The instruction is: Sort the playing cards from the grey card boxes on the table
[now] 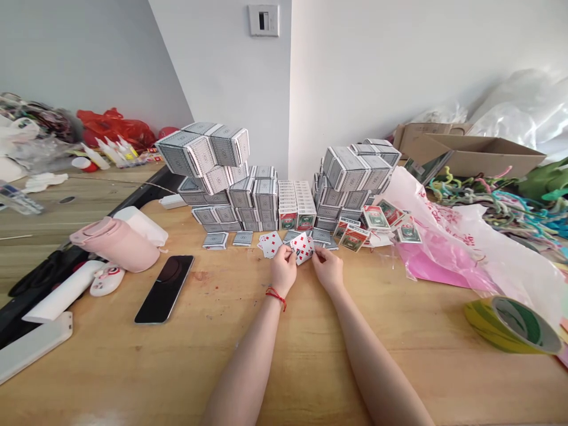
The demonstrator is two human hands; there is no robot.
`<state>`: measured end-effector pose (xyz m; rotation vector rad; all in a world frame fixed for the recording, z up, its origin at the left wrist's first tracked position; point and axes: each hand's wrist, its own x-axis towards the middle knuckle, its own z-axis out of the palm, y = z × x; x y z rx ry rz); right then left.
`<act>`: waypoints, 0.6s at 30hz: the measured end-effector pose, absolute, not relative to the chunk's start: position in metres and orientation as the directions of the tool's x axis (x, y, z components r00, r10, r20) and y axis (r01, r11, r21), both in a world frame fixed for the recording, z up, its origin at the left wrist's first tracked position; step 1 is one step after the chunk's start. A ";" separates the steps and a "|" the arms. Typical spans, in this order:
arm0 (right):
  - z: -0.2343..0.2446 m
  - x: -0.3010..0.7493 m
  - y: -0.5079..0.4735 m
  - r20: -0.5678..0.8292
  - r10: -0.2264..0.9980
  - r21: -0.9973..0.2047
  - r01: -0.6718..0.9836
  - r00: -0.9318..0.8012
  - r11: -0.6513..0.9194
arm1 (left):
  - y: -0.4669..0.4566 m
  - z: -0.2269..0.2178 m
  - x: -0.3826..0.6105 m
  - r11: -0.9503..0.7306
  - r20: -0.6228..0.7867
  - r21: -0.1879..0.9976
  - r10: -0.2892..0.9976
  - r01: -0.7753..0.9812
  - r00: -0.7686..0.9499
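My left hand [284,269], with a red string on its wrist, and my right hand [328,267] meet at the middle of the wooden table [288,355]. Both pinch a small fan of red-suited playing cards [302,248] held face up between them. A second small fan of cards [270,244] lies on the table just left of my left hand. Right behind the hands rise stacks of grey card boxes on the left [222,177] and on the right [355,177], with rows of small card packs [296,206] between them.
A black phone [165,289], a pink bottle [116,242] and white items lie at the left. Pink plastic bags [444,248], a green tape roll [515,325], a cardboard box [470,152] and coloured cords fill the right. Loose card packs [377,225] lie near the right stack.
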<state>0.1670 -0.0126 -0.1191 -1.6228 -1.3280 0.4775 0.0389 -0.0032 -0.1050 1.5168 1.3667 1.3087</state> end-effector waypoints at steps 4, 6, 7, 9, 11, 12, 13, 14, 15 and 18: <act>-0.118 0.168 -0.013 0.269 0.911 -0.833 0.551 0.312 0.056 | -0.003 -0.104 0.037 -0.216 0.233 0.941 0.972 0.260 -0.036; -0.118 0.169 -0.013 0.279 0.915 -0.824 0.562 0.291 0.073 | -0.002 -0.103 0.035 -0.225 0.243 0.939 0.969 0.261 -0.037; -0.119 0.169 -0.013 0.282 0.918 -0.820 0.567 0.279 0.079 | -0.002 -0.103 0.034 -0.229 0.248 0.938 0.968 0.262 -0.040; -0.120 0.170 -0.014 0.283 0.922 -0.813 0.577 0.263 0.085 | -0.001 -0.102 0.033 -0.233 0.252 0.938 0.967 0.258 -0.045; -0.122 0.169 -0.014 0.285 0.921 -0.806 0.587 0.264 0.081 | -0.001 -0.103 0.032 -0.230 0.245 0.943 0.969 0.241 -0.034; -0.122 0.169 -0.014 0.289 0.918 -0.799 0.597 0.271 0.075 | 0.000 -0.104 0.032 -0.228 0.239 0.946 0.971 0.229 -0.019; -0.123 0.168 -0.014 0.294 0.914 -0.788 0.613 0.280 0.065 | -0.001 -0.105 0.033 -0.226 0.231 0.950 0.973 0.217 0.001; -0.123 0.167 -0.014 0.301 0.907 -0.771 0.635 0.295 0.050 | -0.001 -0.106 0.034 -0.223 0.223 0.953 0.975 0.206 0.026; -0.124 0.166 -0.014 0.311 0.897 -0.749 0.662 0.313 0.028 | -0.001 -0.107 0.035 -0.221 0.215 0.955 0.975 0.198 0.053; -0.123 0.161 -0.014 0.355 0.856 -0.649 0.758 0.376 -0.064 | -0.002 -0.110 0.040 -0.223 0.202 0.958 0.971 0.179 0.126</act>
